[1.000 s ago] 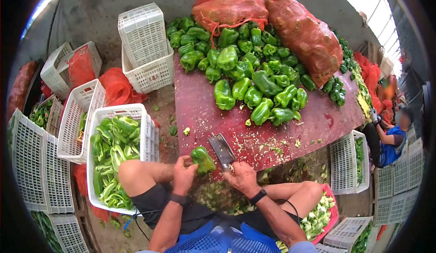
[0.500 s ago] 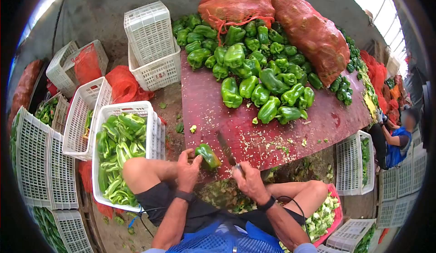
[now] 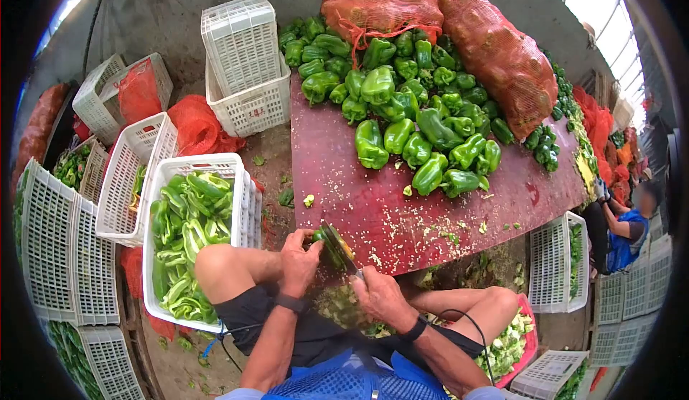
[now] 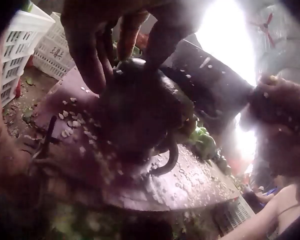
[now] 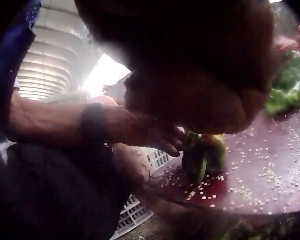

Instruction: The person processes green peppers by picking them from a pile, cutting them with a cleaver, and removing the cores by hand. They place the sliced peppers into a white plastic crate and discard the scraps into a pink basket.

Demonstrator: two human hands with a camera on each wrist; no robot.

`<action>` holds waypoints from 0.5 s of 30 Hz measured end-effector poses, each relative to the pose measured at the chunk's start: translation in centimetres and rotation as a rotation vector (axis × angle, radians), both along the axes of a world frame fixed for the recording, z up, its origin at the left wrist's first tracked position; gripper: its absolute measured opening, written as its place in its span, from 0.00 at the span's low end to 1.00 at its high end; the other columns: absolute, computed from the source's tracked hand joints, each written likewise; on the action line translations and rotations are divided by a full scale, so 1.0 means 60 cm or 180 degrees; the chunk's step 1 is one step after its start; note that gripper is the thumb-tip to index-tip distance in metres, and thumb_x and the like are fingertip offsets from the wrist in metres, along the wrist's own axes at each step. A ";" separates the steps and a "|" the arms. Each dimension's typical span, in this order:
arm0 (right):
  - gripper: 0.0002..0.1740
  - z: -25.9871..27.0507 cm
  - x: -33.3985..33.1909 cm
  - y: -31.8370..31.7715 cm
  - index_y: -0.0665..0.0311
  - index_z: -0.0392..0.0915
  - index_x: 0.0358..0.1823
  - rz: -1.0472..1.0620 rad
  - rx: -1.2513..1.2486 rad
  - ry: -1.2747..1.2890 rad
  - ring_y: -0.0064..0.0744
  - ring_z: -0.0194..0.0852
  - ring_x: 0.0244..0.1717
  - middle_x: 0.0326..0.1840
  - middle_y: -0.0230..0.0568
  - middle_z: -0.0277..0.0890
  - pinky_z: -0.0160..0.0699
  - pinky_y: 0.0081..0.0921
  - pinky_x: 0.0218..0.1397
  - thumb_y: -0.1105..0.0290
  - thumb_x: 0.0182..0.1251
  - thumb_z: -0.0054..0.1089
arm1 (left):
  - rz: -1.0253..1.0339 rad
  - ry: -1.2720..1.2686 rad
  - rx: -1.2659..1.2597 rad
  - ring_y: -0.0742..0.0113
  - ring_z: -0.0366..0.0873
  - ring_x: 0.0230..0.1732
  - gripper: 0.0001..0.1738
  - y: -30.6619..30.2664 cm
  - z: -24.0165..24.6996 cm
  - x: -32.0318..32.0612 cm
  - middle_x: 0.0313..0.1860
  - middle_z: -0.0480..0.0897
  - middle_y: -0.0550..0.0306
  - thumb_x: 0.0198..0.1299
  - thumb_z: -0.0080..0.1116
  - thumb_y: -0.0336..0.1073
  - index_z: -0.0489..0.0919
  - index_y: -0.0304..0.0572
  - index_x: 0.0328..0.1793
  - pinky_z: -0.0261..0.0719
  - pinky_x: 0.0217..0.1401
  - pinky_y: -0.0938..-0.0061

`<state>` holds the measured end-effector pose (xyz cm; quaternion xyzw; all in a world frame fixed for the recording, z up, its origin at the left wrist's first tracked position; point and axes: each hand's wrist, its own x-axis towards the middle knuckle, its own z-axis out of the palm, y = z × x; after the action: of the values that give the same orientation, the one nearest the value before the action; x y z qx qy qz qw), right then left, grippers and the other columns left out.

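Note:
Near the front left edge of the red tabletop [image 3: 402,235], my left hand [image 3: 299,262] holds a green bell pepper [image 3: 319,236] by its near side. My right hand [image 3: 384,298] grips the handle of a broad-bladed knife [image 3: 343,250]. In the head view the blade overlaps the pepper's right side. The left wrist view shows the pepper [image 4: 140,95] dark under my fingers, with the wide blade [image 4: 210,75] beside it. In the right wrist view a yellowish patch shows on the pepper [image 5: 196,162], largely shadowed by my right hand.
Whole green peppers [image 3: 430,123] are heaped at the back, below red mesh sacks [image 3: 499,55]. Pale seeds are strewn over the tabletop. A white crate [image 3: 237,238] of cut peppers stands left, a pink tub [image 3: 531,342] of scraps right. Another person [image 3: 628,231] sits far right.
The knife has swung left and its blade now lies against the pepper, after standing apart from it. My left hand keeps hold of the pepper, which has turned. The view has shifted slightly.

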<state>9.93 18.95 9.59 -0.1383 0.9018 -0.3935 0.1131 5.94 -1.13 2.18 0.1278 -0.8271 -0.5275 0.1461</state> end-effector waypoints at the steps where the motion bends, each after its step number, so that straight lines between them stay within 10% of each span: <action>1: 0.12 -0.006 -0.007 -0.011 0.68 0.69 0.37 -0.0065 -0.0013 0.0059 0.67 0.77 0.30 0.24 0.62 0.74 0.73 0.56 0.34 0.65 0.73 0.57 | -0.0010 -0.0042 -0.0037 0.58 0.83 0.43 0.14 -0.001 0.004 -0.001 0.39 0.83 0.47 0.55 0.70 0.28 0.82 0.35 0.47 0.80 0.47 0.67; 15: 0.19 -0.084 -0.021 -0.036 0.68 0.71 0.35 -0.0048 0.0183 0.0207 0.66 0.80 0.27 0.24 0.62 0.79 0.79 0.59 0.34 0.56 0.75 0.53 | 0.0024 -0.0266 -0.0208 0.64 0.83 0.39 0.17 -0.008 -0.028 -0.009 0.39 0.84 0.50 0.55 0.71 0.32 0.79 0.34 0.48 0.81 0.44 0.68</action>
<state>8.66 16.77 4.57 -0.1409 0.9170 -0.3635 0.0847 5.40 -1.62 0.49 0.1480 -0.8488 -0.4938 0.1175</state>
